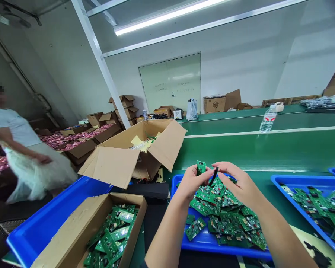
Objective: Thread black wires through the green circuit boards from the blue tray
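My left hand [192,183] is closed on a small green circuit board [201,167], which stands upright between thumb and fingers. In the pinch of my right hand [237,182] is a thin black strip [213,176], its lower end close to the left thumb; whether it touches the board I cannot tell. Both hands are over a blue tray [212,246] heaped with green circuit boards [231,223]. Left of my forearm, a cardboard box [141,208] holds more boards [111,238].
A large open carton [120,163] stands behind the small box, beside an blue bin [72,201]. Another blue tray [293,193] of boards lies at right. A water bottle [268,119] is on the green bench [226,149]. A person [16,130] with a translucent bag is at far left.
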`<act>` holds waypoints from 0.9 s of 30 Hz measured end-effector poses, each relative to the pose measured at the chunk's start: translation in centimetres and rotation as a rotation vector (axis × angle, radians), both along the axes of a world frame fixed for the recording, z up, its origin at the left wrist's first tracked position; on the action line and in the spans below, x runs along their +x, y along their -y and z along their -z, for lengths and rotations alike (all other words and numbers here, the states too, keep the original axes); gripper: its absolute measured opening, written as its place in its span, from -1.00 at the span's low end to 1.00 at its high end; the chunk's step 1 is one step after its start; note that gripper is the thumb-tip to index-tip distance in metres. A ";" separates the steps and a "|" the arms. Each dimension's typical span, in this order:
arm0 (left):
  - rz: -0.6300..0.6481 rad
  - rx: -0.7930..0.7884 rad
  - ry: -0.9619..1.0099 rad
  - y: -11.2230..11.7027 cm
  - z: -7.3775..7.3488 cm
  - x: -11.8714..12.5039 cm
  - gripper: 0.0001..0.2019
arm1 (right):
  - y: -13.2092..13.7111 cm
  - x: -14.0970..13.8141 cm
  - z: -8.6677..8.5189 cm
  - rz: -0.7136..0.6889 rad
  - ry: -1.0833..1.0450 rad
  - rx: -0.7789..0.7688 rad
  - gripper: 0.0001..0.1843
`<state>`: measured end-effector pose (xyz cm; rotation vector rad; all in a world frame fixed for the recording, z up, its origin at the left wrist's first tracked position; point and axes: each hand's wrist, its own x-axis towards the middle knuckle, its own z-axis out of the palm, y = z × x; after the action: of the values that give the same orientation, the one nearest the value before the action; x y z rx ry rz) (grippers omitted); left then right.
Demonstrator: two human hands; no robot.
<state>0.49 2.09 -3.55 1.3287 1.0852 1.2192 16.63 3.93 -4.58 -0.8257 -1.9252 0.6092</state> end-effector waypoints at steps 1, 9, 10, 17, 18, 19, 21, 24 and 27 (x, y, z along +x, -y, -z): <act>0.003 -0.007 0.019 0.2 -0.2 0.0 -0.61 | 0.0 -0.1 0.1 -0.012 0.004 0.014 -0.78; 0.000 -0.029 0.056 0.8 -0.8 0.3 -0.71 | -0.5 0.2 0.3 0.033 0.110 0.146 -0.78; -0.007 -0.028 0.052 0.8 -0.9 0.3 -0.72 | -0.5 0.2 0.3 0.054 0.144 0.175 -0.76; -0.091 -0.050 0.108 0.7 -1.1 0.2 -0.75 | -0.3 -0.5 0.5 0.265 0.380 0.269 -0.58; -0.098 -0.049 0.112 0.7 -1.1 0.1 -0.74 | -0.3 -0.7 0.5 0.278 0.387 0.246 -0.56; -0.100 -0.048 0.114 0.7 -1.1 0.1 -0.74 | -0.3 -0.8 0.6 0.279 0.372 0.212 -0.54; -0.101 -0.045 0.118 0.7 -1.1 0.0 -0.72 | -0.4 -0.9 0.7 0.234 0.268 0.108 -0.56; -0.102 -0.035 0.121 0.7 -1.1 0.2 -0.68 | -0.6 -1.1 0.8 0.098 -0.002 -0.108 -0.61; -0.085 -0.036 0.109 0.7 -1.0 0.4 -0.63 | -0.6 -1.5 1.0 0.029 -0.182 -0.217 -0.61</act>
<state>0.87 1.44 -2.53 1.1850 1.0900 1.3138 15.17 4.52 -5.55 -0.8993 -1.6999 0.8568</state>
